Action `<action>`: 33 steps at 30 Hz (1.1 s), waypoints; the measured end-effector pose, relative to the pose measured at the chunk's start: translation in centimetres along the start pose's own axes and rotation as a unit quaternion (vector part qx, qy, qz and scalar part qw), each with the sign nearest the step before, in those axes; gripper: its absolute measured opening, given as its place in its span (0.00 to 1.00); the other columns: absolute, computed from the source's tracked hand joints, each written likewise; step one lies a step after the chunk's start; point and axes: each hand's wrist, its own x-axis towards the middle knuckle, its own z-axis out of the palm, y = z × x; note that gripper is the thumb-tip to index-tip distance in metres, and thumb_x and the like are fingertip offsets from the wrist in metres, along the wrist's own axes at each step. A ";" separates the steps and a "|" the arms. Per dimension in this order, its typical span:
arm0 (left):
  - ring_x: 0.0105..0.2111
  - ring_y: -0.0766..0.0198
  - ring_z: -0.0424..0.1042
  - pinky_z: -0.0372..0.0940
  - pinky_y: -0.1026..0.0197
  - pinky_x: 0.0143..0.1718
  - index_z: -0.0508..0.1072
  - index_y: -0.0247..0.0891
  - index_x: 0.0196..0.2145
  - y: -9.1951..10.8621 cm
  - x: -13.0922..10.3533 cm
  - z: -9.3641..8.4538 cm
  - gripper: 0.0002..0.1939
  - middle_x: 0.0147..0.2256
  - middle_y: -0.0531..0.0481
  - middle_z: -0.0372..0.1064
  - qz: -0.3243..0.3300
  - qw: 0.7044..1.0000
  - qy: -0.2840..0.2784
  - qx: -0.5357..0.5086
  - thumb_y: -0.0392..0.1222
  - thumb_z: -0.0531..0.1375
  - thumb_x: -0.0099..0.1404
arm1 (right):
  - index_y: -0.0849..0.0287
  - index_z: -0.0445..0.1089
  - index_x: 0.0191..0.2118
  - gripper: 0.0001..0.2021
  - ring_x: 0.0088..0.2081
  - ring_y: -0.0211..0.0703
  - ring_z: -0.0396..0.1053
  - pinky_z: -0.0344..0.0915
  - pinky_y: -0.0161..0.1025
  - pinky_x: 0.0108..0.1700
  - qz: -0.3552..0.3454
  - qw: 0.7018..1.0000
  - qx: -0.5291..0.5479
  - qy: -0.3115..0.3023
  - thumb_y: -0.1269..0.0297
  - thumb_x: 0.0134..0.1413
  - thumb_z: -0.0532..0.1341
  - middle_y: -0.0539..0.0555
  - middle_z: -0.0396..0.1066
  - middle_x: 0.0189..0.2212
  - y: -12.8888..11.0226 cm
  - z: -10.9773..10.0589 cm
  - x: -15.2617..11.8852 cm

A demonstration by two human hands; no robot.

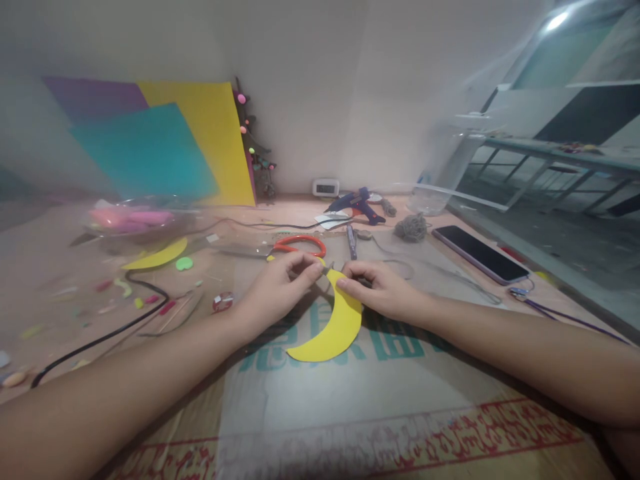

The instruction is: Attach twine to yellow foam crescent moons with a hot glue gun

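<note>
On cardboard: both hands, left and right, grips pinching yellow foam crescent tip.

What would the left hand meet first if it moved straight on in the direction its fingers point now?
The left hand points right, toward the right hand. It would probably meet the tip of the yellow crescent first, then the right hand's fingertips; depth is unclear.
</note>
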 end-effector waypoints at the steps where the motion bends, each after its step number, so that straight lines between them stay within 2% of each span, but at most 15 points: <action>1: 0.35 0.61 0.72 0.65 0.60 0.37 0.71 0.36 0.37 0.1 0.0 0.0 0.15 0.34 0.49 0.72 0.000 1.000 -0.002 0.004 0.51 0.55 0.68 | 0.59 0.63 0.26 0.15 0.26 0.36 0.58 0.54 0.34 0.27 -0.001 1.000 0.001 -0.001 0.56 0.59 0.54 0.49 0.59 0.23 0.0 0.0 0.0; 8: 0.34 0.62 0.70 0.64 0.61 0.36 0.71 0.36 0.35 0.3 0.0 -0.2 0.15 0.32 0.50 0.71 0.009 0.999 -0.014 0.032 0.51 0.54 0.69 | 0.60 0.63 0.26 0.14 0.26 0.36 0.57 0.54 0.34 0.27 -0.006 1.000 0.001 -0.005 0.56 0.59 0.54 0.49 0.60 0.23 0.1 0.1 0.1; 12: 0.34 0.62 0.69 0.62 0.62 0.36 0.72 0.36 0.35 0.2 0.0 -0.1 0.16 0.32 0.51 0.69 0.007 0.999 0.002 0.041 0.51 0.52 0.70 | 0.60 0.63 0.26 0.14 0.26 0.36 0.57 0.54 0.34 0.27 0.001 1.000 0.011 0.003 0.56 0.59 0.54 0.49 0.59 0.23 0.1 0.0 0.2; 19: 0.35 0.62 0.70 0.63 0.62 0.37 0.72 0.36 0.36 0.5 0.1 0.0 0.12 0.34 0.50 0.71 -0.005 1.000 0.003 0.008 0.49 0.56 0.67 | 0.60 0.63 0.26 0.14 0.26 0.36 0.57 0.54 0.33 0.27 0.013 1.000 0.015 0.004 0.57 0.59 0.54 0.48 0.59 0.22 -0.1 0.0 0.1; 26: 0.34 0.62 0.71 0.64 0.62 0.37 0.72 0.36 0.35 0.8 0.0 -0.1 0.13 0.33 0.50 0.72 -0.004 1.000 -0.012 0.020 0.49 0.55 0.68 | 0.59 0.64 0.27 0.14 0.26 0.37 0.58 0.55 0.34 0.28 0.002 1.000 0.002 0.004 0.56 0.59 0.55 0.49 0.61 0.23 0.1 0.0 0.1; 33: 0.37 0.60 0.73 0.66 0.60 0.39 0.72 0.37 0.39 0.3 0.0 0.0 0.14 0.37 0.48 0.74 -0.012 1.000 0.010 0.002 0.50 0.56 0.67 | 0.59 0.64 0.27 0.14 0.26 0.36 0.58 0.56 0.33 0.28 0.010 1.000 0.013 0.004 0.57 0.59 0.55 0.48 0.61 0.23 0.0 0.0 0.1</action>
